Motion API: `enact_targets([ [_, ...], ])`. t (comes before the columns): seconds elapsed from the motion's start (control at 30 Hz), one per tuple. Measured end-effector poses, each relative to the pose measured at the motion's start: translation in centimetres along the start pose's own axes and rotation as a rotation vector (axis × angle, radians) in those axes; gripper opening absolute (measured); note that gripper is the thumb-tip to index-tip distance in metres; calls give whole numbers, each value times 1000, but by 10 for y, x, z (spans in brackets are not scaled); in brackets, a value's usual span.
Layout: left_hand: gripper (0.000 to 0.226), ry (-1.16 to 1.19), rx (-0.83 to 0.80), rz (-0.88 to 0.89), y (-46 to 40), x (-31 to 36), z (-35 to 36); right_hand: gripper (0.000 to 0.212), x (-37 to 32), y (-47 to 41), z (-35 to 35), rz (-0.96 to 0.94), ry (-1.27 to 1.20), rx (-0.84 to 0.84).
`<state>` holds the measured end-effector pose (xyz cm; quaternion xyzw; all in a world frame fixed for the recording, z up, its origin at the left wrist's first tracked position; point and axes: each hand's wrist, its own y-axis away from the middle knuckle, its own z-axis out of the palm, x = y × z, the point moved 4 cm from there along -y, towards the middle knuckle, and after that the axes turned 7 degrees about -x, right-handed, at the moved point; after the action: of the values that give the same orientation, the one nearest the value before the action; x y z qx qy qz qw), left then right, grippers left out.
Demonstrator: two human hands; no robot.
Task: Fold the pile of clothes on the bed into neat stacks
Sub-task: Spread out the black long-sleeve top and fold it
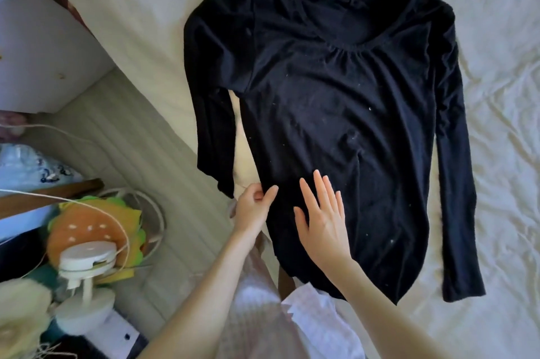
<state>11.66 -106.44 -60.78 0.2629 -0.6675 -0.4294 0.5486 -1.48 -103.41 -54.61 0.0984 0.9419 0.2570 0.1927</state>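
Left hand: pinching the left side edge of the black long-sleeved top between thumb and curled fingers, low on the body panel near the hem. Right hand: flat on the fabric, palm down, fingers straight and slightly spread, pressing the lower front of the top just beside the left hand. Holding nothing.

Top: spread face up on the cream bedsheet, neckline away from the wearer of the camera, hem toward the near bed edge. Gathered stitching below the scooped neck. Both sleeves lying straight down along the sides of the body: right-side sleeve fully on the sheet, cuff near the hem corner; left-side sleeve lying close to the mattress edge, a narrow strip of sheet showing between sleeve and body. Small pale lint specks scattered over the front. Sheet wrinkled, most strongly at right.

Near edge: pale pink-and-white garment beneath the hem and between the forearms; whether worn or lying on the bed, cannot tell.

Off the bed, at left: burger-shaped plush, white desk fan with cord, white cabinet.
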Motion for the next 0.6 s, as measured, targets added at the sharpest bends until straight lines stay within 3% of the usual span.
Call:
enact_targets([
  [0.13, 27, 10, 108, 20, 8, -13, -23, 47, 9, 21, 9, 38, -10, -5],
  [0.37, 18, 95, 312, 83, 12, -29, -97, 47, 17, 40, 17, 34, 33, -27],
  [0.6, 6, -47, -62, 58, 12, -65, -46, 50, 21, 53, 21, -27, -18, -47],
])
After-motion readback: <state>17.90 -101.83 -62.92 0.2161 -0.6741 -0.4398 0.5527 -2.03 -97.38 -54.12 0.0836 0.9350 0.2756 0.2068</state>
